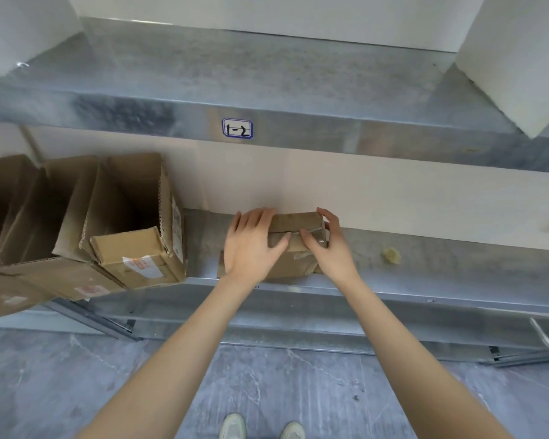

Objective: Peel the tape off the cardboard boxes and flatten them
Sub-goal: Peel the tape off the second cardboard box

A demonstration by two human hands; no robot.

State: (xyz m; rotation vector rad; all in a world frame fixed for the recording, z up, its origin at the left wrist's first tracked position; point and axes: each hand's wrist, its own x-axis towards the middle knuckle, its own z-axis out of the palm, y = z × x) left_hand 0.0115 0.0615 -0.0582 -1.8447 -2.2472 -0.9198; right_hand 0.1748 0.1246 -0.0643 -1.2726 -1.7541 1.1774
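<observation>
A small closed cardboard box (293, 223) sits on the lower metal shelf (425, 264), with clear tape (314, 232) along its top seam. My left hand (254, 245) lies flat over the box's left side, fingers straight, thumb pressing near the seam. My right hand (327, 242) is at the box's right end; its thumb and fingers pinch at the tape near the seam and corner. Both hands hide much of the box's top.
Several opened cardboard boxes (133, 223) stand at the left of the shelf, overhanging its front edge. A crumpled tape ball (391, 255) lies to the right. An upper metal shelf (267, 90) labelled 1-2 (237, 128) carries white blocks (520, 58). Grey floor lies below.
</observation>
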